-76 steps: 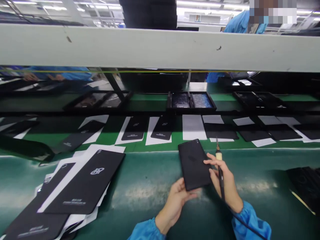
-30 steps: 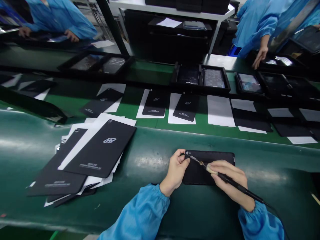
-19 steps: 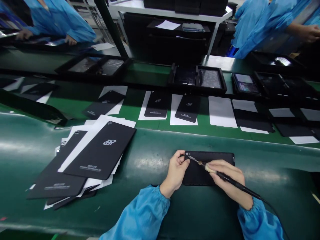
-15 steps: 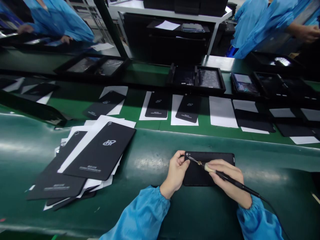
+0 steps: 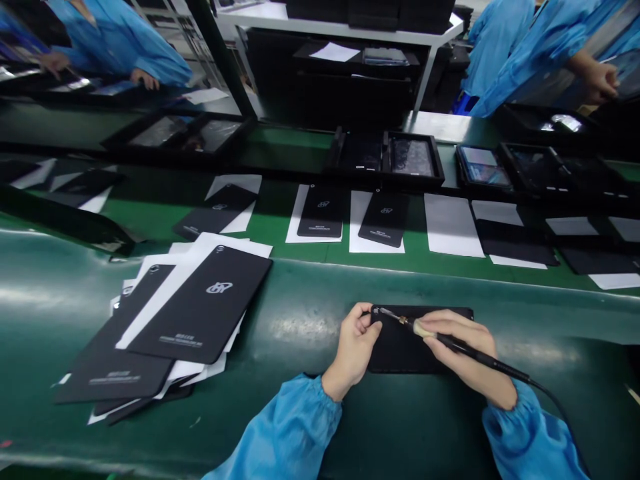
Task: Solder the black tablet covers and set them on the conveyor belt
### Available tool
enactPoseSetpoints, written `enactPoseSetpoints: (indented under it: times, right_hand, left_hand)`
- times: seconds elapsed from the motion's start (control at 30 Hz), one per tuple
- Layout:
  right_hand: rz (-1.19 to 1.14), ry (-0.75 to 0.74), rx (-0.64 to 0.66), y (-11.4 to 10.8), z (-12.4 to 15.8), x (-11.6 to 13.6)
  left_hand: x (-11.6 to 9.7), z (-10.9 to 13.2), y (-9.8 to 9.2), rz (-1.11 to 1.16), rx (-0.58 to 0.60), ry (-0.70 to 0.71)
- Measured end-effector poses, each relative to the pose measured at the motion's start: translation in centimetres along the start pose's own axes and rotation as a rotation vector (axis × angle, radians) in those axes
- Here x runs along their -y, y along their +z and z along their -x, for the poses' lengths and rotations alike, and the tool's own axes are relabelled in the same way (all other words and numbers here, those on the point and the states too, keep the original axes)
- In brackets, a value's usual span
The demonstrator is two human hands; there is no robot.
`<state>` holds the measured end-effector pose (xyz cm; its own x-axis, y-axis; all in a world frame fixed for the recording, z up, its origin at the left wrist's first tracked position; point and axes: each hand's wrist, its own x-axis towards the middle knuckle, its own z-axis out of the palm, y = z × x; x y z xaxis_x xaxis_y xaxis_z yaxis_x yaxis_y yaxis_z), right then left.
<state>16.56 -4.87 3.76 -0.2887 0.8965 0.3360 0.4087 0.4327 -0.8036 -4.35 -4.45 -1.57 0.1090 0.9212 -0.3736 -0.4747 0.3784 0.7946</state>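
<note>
A black tablet back cover [image 5: 407,347] lies flat on the green bench in front of me. My left hand [image 5: 356,343] grips its upper left corner, thumb over the edge and fingers curled; anything smaller between the fingertips is hidden. Held like a pen in my right hand [image 5: 465,350] is a soldering iron [image 5: 463,348]. Its metal tip is at small light parts in that same corner; whether it touches them I cannot tell. The iron's cable trails to the lower right. My right hand partly covers the cover's right side.
At left, black back covers [image 5: 200,313] are stacked with white sheets. Beyond the bench edge, a green conveyor [image 5: 273,207] carries covers on paper. Black trays [image 5: 413,157] stand farther back. People in blue smocks work across the line, one hand [image 5: 145,78] visible at upper left.
My right hand and the soldering iron have shifted slightly right, while my left hand stays at the corner. Covers and papers on the conveyor moved right; the far trays moved slightly left.
</note>
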Motion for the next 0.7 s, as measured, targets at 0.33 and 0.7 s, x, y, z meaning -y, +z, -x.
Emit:
enactPoseSetpoints:
  times: [0.33,0.7]
  right_hand:
    - [0.0,0.015,0.012,0.1,-0.1,-0.1]
    - [-0.025,0.044,-0.038,1.0,0.6,-0.2]
  left_hand:
    - [0.2,-0.1,-0.2,-0.009,0.002,0.003]
    - [0.0,-0.1,-0.1,-0.015,0.004,0.011]
